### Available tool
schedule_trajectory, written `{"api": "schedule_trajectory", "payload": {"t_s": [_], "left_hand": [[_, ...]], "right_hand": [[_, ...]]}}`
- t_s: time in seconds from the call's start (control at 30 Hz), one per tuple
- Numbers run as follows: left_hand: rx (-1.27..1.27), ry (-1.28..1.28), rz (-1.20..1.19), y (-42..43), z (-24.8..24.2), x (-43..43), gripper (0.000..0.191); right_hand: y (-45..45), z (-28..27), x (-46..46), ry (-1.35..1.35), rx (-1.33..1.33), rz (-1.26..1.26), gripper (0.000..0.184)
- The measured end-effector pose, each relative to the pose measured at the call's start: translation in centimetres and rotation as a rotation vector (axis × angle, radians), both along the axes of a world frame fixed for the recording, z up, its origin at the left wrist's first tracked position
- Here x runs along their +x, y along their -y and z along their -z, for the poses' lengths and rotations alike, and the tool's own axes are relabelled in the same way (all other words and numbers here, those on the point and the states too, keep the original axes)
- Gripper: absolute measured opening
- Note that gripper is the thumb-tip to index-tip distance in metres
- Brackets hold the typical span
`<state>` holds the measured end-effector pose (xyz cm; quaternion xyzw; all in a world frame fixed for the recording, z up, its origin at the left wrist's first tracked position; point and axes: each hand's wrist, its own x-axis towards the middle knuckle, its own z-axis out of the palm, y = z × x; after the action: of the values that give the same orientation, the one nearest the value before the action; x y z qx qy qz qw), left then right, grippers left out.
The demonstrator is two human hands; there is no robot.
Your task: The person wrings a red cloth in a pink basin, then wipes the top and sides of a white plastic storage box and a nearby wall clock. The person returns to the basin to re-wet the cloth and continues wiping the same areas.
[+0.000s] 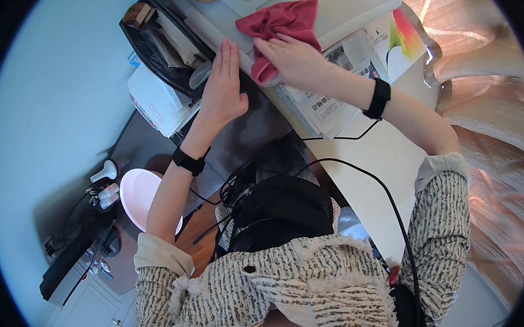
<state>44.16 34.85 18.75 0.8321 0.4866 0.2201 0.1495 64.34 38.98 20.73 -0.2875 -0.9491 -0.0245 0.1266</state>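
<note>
My right hand (293,61) presses on a crumpled red cloth (295,17) with its fingers stretched out over the folds. The cloth lies over the near left corner of a translucent white plastic lid or bin (360,1). My left hand (223,84) is flat, fingers together and thumb a little apart, and holds nothing; it is beside the edge of a black bin (140,56) with papers and a clear plastic cup (200,75) in it. Whether the left fingers touch the bin or the white plastic piece cannot be told. Both wrists wear black bands.
Folded newspapers (326,104) lie on the pale tabletop (362,156) beside the right forearm. A stack of papers (157,100) sits left of the black bin. A pink basin (142,197) is by the left forearm. A black cable (382,184) loops across the table. Sheer curtains hang at right.
</note>
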Motion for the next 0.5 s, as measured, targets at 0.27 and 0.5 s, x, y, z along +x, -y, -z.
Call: {"api": "schedule_trajectory", "payload": {"t_s": [0.27, 0.5], "left_hand": [[0.035, -0.006, -0.005, 0.0, 0.3, 0.1, 0.086], [0.014, 0.03, 0.01, 0.0, 0.1, -0.3, 0.085]], "right_hand": [[-0.9, -1.1, 1.6, 0.013, -0.193, 0.013, 0.048], [0.3, -2.1, 1.7, -0.162, -0.659, 0.085, 0.054]]}}
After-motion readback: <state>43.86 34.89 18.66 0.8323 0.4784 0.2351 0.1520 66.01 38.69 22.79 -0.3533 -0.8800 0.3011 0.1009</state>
